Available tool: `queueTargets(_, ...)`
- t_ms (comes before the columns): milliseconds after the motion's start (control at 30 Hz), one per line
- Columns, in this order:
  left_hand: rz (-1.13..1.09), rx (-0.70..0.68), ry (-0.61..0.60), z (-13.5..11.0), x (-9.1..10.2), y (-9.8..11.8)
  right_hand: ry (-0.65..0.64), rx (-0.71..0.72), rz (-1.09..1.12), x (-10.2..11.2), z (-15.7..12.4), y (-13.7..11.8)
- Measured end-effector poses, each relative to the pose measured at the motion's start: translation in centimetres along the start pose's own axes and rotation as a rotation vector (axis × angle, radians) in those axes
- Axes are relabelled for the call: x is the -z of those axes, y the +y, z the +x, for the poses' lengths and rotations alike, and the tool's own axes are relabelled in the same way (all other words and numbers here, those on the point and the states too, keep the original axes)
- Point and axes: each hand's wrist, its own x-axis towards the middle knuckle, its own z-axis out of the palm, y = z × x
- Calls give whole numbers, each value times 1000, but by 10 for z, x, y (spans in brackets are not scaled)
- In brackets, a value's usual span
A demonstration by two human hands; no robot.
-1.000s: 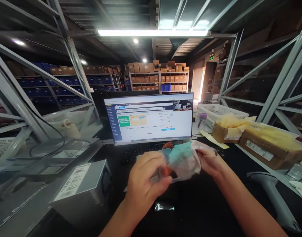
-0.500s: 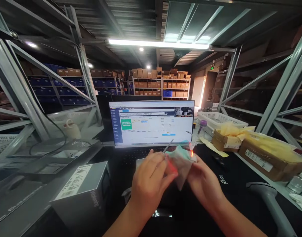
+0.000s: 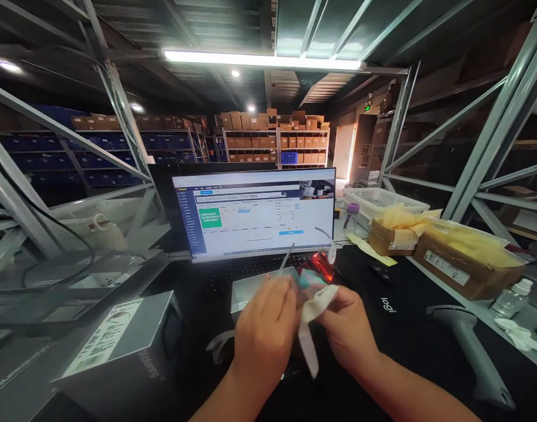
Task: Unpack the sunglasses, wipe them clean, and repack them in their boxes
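A pair of glasses with a reddish mirrored lens (image 3: 323, 266) is held up in front of the monitor; its thin arms point upward. My left hand (image 3: 266, 325) is closed around the near left side of the glasses. My right hand (image 3: 351, 322) pinches a pale cloth with a zigzag edge (image 3: 318, 303), which hangs down between both hands and touches the glasses. Fingers and cloth hide much of the frame. Behind my left hand stands an open light-grey box (image 3: 242, 291). A grey strap-like item (image 3: 220, 346) lies left of my wrist.
A labelled grey box (image 3: 123, 351) stands at the left. The monitor (image 3: 251, 246) is ahead, with a keyboard (image 3: 220, 278) below. At the right are a barcode scanner (image 3: 475, 346), a mouse (image 3: 380, 272), a clear bottle (image 3: 512, 298) and cartons of yellow envelopes (image 3: 466, 266).
The cloth, earlier standing up over the glasses, now hangs lower, and more of the red lens shows. Both hands stay close together. The camera view has shifted slightly.
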Motion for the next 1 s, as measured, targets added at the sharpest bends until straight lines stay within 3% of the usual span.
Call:
queueTargets(67,48,-41,14,-2,-2,4,123,11,29,-2,0,3)
queueTargets(167,68,-80,18,-2,-1,8,203,25,146,1,2,6)
queueTargets(500,-3,-192,56,2,4,6,154,-190,394,24,19,-28)
queueTargets(600,47,-129,29,0,3,6,172,-107,342,15,13,-18)
queueTargets(800,62,-68,18,-5,2,3,94,82,8,4,-2,13)
queueTargets(900,22,-109,-3,-3,2,3,84,90,-3,12,3,5)
queueTargets(1000,-41,-189,3,4,4,0,130,46,172,21,14,-11)
